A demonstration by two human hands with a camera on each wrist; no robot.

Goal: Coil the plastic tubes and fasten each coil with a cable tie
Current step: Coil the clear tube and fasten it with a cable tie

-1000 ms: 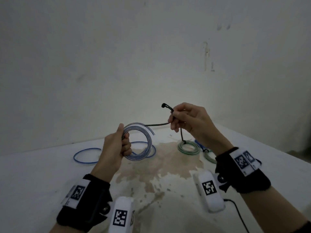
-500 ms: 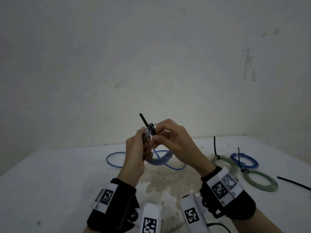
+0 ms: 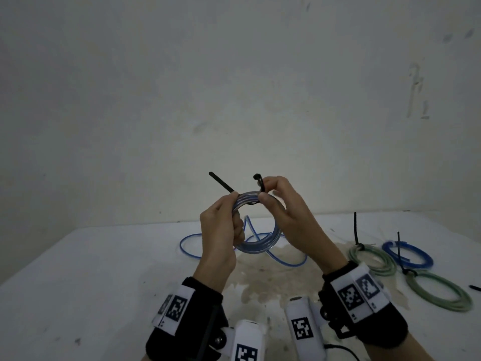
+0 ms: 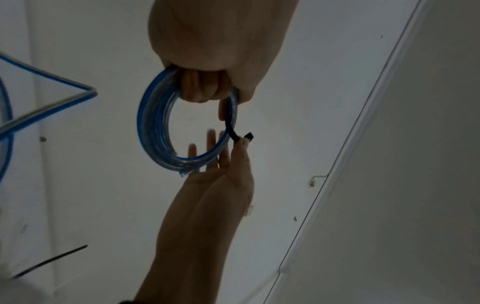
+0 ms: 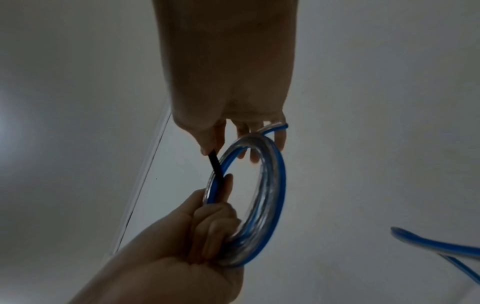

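Above the table I hold a coil of clear-blue plastic tube (image 3: pixel 263 244). My left hand (image 3: pixel 235 208) grips its left side, fingers curled through the ring, as the left wrist view shows on the coil (image 4: pixel 155 127). A black cable tie (image 3: pixel 259 182) passes around the coil's top. My right hand (image 3: pixel 263 191) pinches the tie near its head; the tail (image 3: pixel 221 182) sticks out up-left past my left thumb. The right wrist view shows the tie (image 5: pixel 217 166) against the coil (image 5: pixel 271 195). The tie's ends are not joined.
The tube's loose blue end (image 3: pixel 276 259) trails onto the white table (image 3: pixel 91 282). At the right lie two tied green coils (image 3: pixel 372 259) (image 3: pixel 440 295) and a tied blue coil (image 3: pixel 408 254). A spare black tie (image 3: pixel 475 287) lies at the far right edge. A wall stands close behind.
A second ago my hands were apart with the tie held clear of the coil. My right hand has since brought the tie to the coil and around its top.
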